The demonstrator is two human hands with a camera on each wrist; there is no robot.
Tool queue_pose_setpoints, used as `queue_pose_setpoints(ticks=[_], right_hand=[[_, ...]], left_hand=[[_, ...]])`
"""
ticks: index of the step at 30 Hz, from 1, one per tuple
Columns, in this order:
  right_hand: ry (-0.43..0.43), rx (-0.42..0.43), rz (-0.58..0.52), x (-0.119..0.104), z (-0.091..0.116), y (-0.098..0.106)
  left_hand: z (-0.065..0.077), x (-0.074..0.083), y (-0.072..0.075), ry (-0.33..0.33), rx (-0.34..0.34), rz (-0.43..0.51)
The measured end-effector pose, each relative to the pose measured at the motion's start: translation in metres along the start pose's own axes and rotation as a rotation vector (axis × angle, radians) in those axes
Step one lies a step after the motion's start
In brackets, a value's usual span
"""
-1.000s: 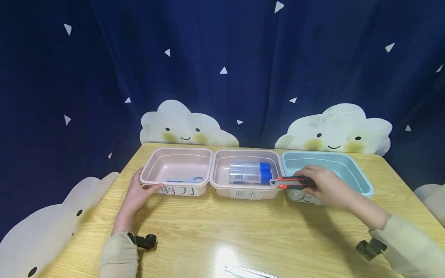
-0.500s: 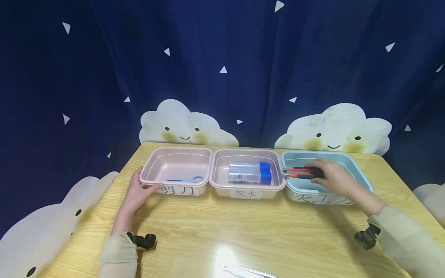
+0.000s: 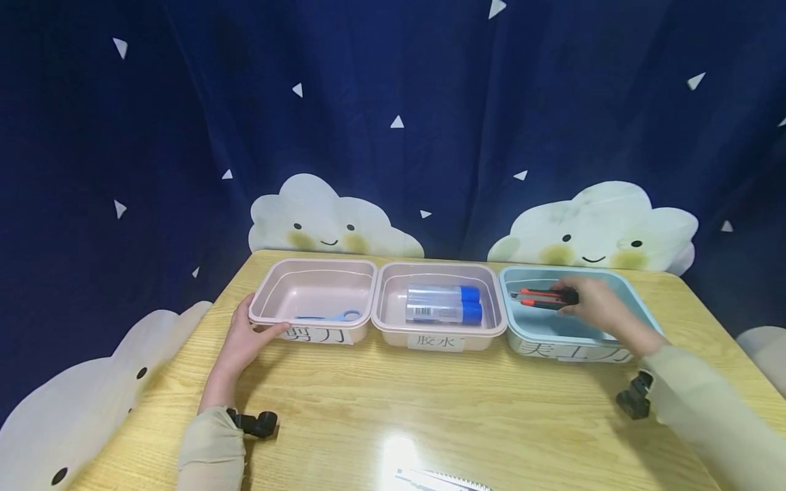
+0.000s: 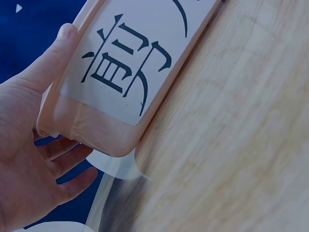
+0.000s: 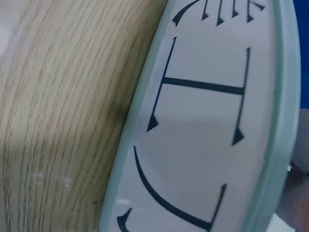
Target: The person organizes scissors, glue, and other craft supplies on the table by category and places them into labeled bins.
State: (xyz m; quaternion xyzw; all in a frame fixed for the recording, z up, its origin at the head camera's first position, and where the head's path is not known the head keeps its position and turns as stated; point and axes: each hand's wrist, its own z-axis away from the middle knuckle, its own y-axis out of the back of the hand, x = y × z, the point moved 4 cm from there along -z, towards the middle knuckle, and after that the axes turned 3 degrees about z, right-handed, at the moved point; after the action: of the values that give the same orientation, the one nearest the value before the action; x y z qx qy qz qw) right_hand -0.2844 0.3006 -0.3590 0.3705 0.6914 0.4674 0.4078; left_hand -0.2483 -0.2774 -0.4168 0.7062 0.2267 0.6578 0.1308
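Observation:
Two red-and-black utility knives [image 3: 540, 300] are pinched side by side in my right hand [image 3: 592, 303], blades pointing left. They overlap the inside of the blue bin [image 3: 641, 310]. In the right wrist view, that bin's front label [image 5: 193, 116] fills most of the picture, and only a blurred bit of the hand shows at the right edge. My left hand [image 3: 242, 341] grips the near left corner of the left pink bin [image 3: 319, 261], thumb on its front rim and fingers around the side, as the left wrist view also shows. Light blue scissors [image 3: 344, 316] lie in this bin.
Between those bins stands a second pink bin [image 3: 393, 327] holding two clear glue bottles [image 3: 436, 303] with blue caps. A silver strip with a toothed edge [image 3: 442, 479] lies at the table's near side. A dark blue curtain [image 3: 393, 68] hangs behind the wooden table [image 3: 430, 395].
My right hand has carried the utility knives rightward, from over the middle bin's right edge to within the blue bin's outline. My left hand stays at the left bin's corner.

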Motion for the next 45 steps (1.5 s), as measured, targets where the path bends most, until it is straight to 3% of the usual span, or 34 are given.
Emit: queue_pose_setpoints(ticks=[12,19,28,33,40,45], right_hand=[[-0.106,-0.146,0.013,0.025,-0.012,-0.030],[-0.189,-0.176,-0.005,0.030,-0.014,-0.040],[-0.154,-0.190,-0.056,0.029,-0.018,-0.039],[-0.135,-0.162,-0.071,0.019,-0.015,-0.032],[-0.036,-0.013,-0.082,-0.009,-0.001,-0.018],[-0.018,0.064,-0.072,-0.028,0.011,-0.012]], left_hand=[[0.002,-0.002,-0.001,0.010,0.000,0.001],[0.001,0.000,-0.001,0.001,0.001,0.005],[-0.001,0.000,0.001,0.006,0.009,-0.014],[-0.003,0.000,0.001,0.007,0.005,-0.021],[-0.004,-0.002,0.001,-0.008,0.004,-0.003],[-0.002,0.000,-0.001,-0.049,0.011,0.026]])
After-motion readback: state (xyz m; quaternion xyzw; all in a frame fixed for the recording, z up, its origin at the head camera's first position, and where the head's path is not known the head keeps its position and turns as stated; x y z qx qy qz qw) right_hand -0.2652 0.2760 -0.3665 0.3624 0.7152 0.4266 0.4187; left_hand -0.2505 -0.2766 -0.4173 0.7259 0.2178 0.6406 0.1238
